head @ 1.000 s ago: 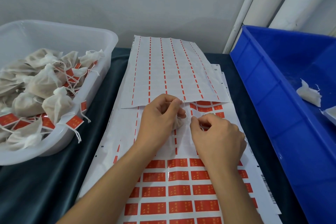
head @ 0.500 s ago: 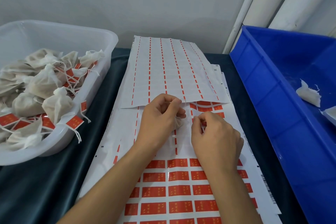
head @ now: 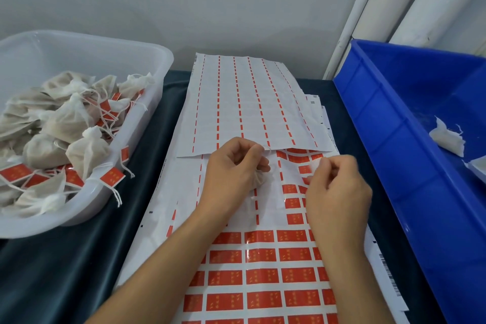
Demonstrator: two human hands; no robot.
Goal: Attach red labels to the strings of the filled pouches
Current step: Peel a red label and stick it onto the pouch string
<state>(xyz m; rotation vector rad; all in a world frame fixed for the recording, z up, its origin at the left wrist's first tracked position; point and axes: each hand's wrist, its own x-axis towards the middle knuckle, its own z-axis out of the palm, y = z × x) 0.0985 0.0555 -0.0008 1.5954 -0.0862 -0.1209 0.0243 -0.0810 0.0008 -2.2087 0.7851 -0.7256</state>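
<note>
The clear plastic tub (head: 147, 55) keeps finished bags. The left hand (head: 231, 173) pinches a small white cloth pouch (head: 259, 179) by its string, ready. The right hand (head: 339, 192) pinches a peeled red label (head: 314, 166) above the sticker sheet (head: 263, 258).

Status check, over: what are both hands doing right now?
Left hand holds small white filled pouch. Right hand pinches a peeled label above red label sheet. Nothing in the way.
</note>
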